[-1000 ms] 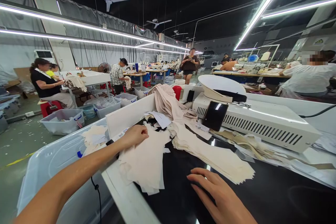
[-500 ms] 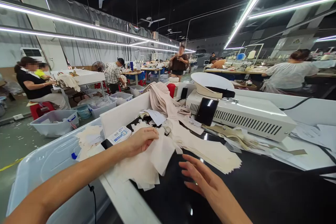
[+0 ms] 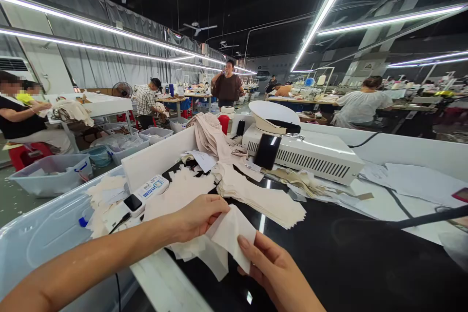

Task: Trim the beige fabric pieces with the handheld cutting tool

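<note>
My left hand (image 3: 195,214) pinches the top edge of a small cream fabric piece (image 3: 232,235), lifted just above the black glossy tabletop (image 3: 329,263). My right hand (image 3: 272,268) comes up from below and grips the same piece at its lower right corner with thumb and fingers. Under my left hand lies a loose heap of similar cream cut pieces (image 3: 179,192). A second, longer stack of cream pieces (image 3: 263,200) lies fanned out behind it.
A white machine box (image 3: 307,153) with a dark handle and a white dome stands at the back. A white device with a cable (image 3: 141,197) lies at the left table edge, beside a clear plastic bin (image 3: 44,234). Other people work at distant tables.
My left hand has drawn one cream piece off the heap toward me and raised it. My right hand left the tabletop and took hold of the piece. The camera shifted right.
</note>
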### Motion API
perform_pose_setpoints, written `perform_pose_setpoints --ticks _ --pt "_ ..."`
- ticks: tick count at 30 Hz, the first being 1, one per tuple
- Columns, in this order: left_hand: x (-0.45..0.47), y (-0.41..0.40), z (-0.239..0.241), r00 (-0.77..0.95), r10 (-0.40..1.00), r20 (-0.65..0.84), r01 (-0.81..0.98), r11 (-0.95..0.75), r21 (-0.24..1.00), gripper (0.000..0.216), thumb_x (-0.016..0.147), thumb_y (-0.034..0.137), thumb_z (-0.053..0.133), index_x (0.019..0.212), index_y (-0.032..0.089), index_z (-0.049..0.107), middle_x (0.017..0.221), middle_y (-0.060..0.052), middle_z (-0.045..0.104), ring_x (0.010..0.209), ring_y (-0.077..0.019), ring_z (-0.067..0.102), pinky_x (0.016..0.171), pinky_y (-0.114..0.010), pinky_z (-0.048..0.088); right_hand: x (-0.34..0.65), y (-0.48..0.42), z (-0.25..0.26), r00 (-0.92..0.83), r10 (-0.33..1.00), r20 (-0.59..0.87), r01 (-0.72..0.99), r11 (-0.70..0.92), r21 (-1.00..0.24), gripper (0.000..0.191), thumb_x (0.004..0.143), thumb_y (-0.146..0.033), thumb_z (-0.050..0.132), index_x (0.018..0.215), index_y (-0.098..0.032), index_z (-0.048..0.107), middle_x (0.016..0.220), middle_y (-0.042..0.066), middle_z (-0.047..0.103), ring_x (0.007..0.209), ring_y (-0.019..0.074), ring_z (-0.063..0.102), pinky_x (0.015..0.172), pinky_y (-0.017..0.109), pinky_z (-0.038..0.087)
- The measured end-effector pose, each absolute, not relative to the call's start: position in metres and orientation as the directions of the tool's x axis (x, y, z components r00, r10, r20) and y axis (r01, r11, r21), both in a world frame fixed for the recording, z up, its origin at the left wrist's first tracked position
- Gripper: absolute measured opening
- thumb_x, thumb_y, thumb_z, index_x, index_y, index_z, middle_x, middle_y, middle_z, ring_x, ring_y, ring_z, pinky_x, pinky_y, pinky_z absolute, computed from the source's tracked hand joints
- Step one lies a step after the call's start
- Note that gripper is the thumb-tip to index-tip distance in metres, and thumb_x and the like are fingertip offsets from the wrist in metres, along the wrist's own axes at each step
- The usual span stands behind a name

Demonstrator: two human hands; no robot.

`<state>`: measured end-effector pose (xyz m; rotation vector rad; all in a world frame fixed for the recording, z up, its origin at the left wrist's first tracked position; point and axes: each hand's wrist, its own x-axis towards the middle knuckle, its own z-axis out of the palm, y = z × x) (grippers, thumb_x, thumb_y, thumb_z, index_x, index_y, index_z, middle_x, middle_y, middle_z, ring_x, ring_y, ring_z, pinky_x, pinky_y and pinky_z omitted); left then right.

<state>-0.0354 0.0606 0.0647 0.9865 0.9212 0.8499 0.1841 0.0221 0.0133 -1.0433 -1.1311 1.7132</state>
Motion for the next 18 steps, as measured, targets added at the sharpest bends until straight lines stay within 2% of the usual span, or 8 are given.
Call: perform_pose_setpoints --ticks 4,7,12,15,18 --pt "-0.030 0.061 0.056 0.391 0.871 -0.298 -0.112 0.367 0.924 0.060 0.078 0.065 0.106 0.091 0.019 0.070 0.088 -0.002 0.075 0.080 -0.0190 0.068 0.073 -0.029 0.051 0.193 0.028 0.011 -0.348 0.915 -0.204 -0.152 -0.269 -0.951 0.078 0.068 -0.087 0.111 0.112 -0.025 0.097 0.103 0.008 0.088 0.095 0.0240 0.077 0.084 0.033 0.067" --pt "-0.027 0.059 0.051 0.405 0.853 -0.329 -0.073 0.388 0.919 0.073 0.071 0.077 0.110 0.093 0.018 0.072 0.088 -0.003 0.076 0.080 -0.0197 0.068 0.072 -0.030 0.051 0.190 0.021 0.018 -0.344 0.914 -0.217 -0.187 -0.293 -0.938 0.078 0.065 -0.089 0.111 0.105 -0.024 0.096 0.095 0.005 0.083 0.086 0.0196 0.074 0.079 0.031 0.066" --pt "-0.025 0.057 0.049 0.389 0.870 -0.305 -0.051 0.350 0.935 0.086 0.056 0.084 0.115 0.089 0.021 0.066 0.082 0.004 0.067 0.078 -0.0140 0.058 0.071 -0.027 0.043 0.181 0.005 0.028 -0.351 0.899 -0.262 -0.190 -0.342 -0.920 0.083 0.054 -0.092 0.113 0.086 -0.020 0.088 0.083 0.003 0.076 0.071 0.0133 0.065 0.069 0.027 0.060" --pt "-0.025 0.057 0.049 0.381 0.878 -0.291 -0.031 0.326 0.945 0.086 0.059 0.087 0.112 0.086 0.022 0.064 0.080 0.005 0.064 0.076 -0.0136 0.055 0.071 -0.028 0.040 0.181 0.005 0.024 -0.371 0.889 -0.268 -0.148 -0.342 -0.928 0.082 0.052 -0.089 0.116 0.073 -0.019 0.080 0.071 0.000 0.068 0.066 0.0111 0.059 0.068 0.025 0.057" --pt "-0.025 0.058 0.048 0.365 0.889 -0.277 -0.008 0.300 0.954 0.081 0.069 0.087 0.108 0.084 0.022 0.063 0.077 0.006 0.060 0.073 -0.0132 0.050 0.069 -0.029 0.035 0.184 0.007 0.020 -0.380 0.884 -0.270 -0.139 -0.344 -0.929 0.082 0.051 -0.089 0.115 0.075 -0.018 0.081 0.072 0.000 0.069 0.066 0.0111 0.058 0.068 0.026 0.056"
